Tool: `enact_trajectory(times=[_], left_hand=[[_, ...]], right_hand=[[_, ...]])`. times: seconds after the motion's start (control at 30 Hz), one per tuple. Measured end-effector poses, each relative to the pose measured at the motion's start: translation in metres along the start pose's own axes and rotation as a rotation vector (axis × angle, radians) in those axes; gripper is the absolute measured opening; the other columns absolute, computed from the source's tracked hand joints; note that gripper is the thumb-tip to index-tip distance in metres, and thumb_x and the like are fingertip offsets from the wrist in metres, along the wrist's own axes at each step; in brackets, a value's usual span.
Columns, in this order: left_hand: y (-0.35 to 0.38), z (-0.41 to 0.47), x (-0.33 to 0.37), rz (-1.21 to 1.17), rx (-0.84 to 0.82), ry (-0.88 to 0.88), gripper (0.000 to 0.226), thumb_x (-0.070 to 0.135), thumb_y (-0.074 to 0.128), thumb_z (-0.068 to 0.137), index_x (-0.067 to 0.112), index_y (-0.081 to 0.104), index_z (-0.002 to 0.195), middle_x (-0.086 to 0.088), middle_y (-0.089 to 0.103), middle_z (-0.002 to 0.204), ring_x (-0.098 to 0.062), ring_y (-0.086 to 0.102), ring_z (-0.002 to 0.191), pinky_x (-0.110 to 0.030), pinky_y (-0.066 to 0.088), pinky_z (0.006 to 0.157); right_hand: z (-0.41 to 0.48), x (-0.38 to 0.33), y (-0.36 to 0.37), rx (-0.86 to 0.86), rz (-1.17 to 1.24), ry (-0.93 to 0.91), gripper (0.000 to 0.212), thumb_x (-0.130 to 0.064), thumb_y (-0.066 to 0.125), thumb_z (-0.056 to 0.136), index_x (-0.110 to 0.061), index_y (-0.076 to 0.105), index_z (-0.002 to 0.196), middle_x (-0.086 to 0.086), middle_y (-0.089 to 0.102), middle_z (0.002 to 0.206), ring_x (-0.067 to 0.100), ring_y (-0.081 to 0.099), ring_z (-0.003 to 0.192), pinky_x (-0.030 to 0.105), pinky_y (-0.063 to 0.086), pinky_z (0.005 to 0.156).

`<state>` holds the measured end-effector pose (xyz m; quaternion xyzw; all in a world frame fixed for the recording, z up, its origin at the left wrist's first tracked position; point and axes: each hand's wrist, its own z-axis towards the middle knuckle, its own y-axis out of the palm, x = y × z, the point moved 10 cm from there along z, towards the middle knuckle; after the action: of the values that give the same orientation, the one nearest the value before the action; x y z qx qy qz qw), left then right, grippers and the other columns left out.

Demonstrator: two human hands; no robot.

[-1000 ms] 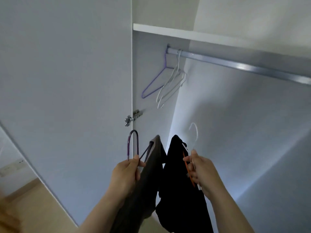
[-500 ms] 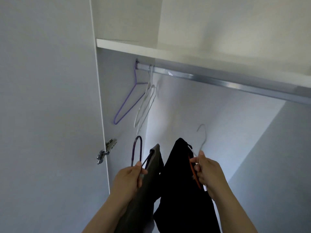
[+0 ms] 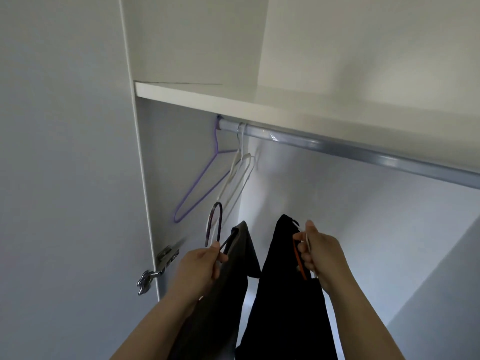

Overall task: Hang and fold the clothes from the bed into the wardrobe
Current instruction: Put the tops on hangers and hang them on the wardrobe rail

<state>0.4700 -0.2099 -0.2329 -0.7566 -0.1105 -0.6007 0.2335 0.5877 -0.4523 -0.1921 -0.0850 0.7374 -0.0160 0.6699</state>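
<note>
My left hand (image 3: 200, 268) pinches a dark purple hanger (image 3: 215, 224) by its neck; a grey-brown garment (image 3: 233, 281) hangs from it. My right hand (image 3: 319, 255) grips an orange hanger (image 3: 298, 258) and a thin white one together, and a black garment (image 3: 283, 281) hangs from them. Both hangers are held below the metal rail (image 3: 337, 149) of the open wardrobe, apart from it. The white hanger's hook is hidden behind my right hand.
An empty purple hanger (image 3: 200, 183) and white hangers (image 3: 239, 178) hang at the rail's left end. A white shelf (image 3: 207, 94) sits just above the rail. The wardrobe's side panel with a metal hinge (image 3: 158, 268) is at the left.
The view has tilted up and shifted, so the shelf and rail sit lower and more central. Both hands stay low with their hangers; the white hook above my right hand is no longer visible.
</note>
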Motion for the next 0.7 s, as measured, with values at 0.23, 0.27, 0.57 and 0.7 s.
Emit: enact_trajectory(times=[0.23, 0.27, 0.57, 0.7], left_hand=[[-0.004, 0.023, 0.012, -0.088, 0.038, -0.024, 0.043, 0.035, 0.039, 0.103, 0.005, 0.068, 0.089, 0.005, 0.046, 0.042, -0.006, 0.036, 0.031, -0.018, 0.029, 0.037], [-0.006, 0.024, 0.013, -0.098, 0.05, -0.027, 0.043, 0.034, 0.039, 0.103, 0.004, 0.068, 0.089, 0.005, 0.046, 0.042, -0.006, 0.037, 0.031, -0.016, 0.029, 0.036], [-0.026, 0.032, 0.011, -0.196, 0.146, -0.048, 0.045, 0.035, 0.04, 0.103, 0.0, 0.067, 0.092, 0.0, 0.046, 0.048, -0.008, 0.034, 0.031, -0.017, 0.026, 0.036], [-0.033, 0.034, 0.009, -0.218, 0.16, -0.062, 0.046, 0.036, 0.039, 0.103, 0.001, 0.067, 0.092, -0.002, 0.046, 0.05, -0.008, 0.034, 0.03, -0.016, 0.026, 0.034]], right_hand=[[0.048, -0.024, 0.022, -0.045, 0.001, -0.087, 0.05, -0.043, 0.041, 0.1, -0.002, 0.067, 0.087, -0.001, 0.047, 0.047, 0.009, 0.033, 0.032, 0.02, 0.03, 0.039], [0.052, -0.027, 0.025, -0.051, 0.003, -0.1, 0.05, -0.043, 0.041, 0.1, -0.002, 0.067, 0.087, -0.002, 0.047, 0.046, 0.009, 0.033, 0.032, 0.022, 0.031, 0.041], [0.087, -0.071, 0.062, -0.056, 0.076, -0.198, 0.048, -0.043, 0.043, 0.1, -0.005, 0.065, 0.081, 0.001, 0.044, 0.049, 0.006, 0.029, 0.027, 0.014, 0.023, 0.035], [0.1, -0.092, 0.072, -0.076, 0.103, -0.23, 0.047, -0.041, 0.041, 0.101, -0.005, 0.064, 0.081, 0.003, 0.043, 0.053, 0.005, 0.027, 0.025, 0.012, 0.021, 0.032]])
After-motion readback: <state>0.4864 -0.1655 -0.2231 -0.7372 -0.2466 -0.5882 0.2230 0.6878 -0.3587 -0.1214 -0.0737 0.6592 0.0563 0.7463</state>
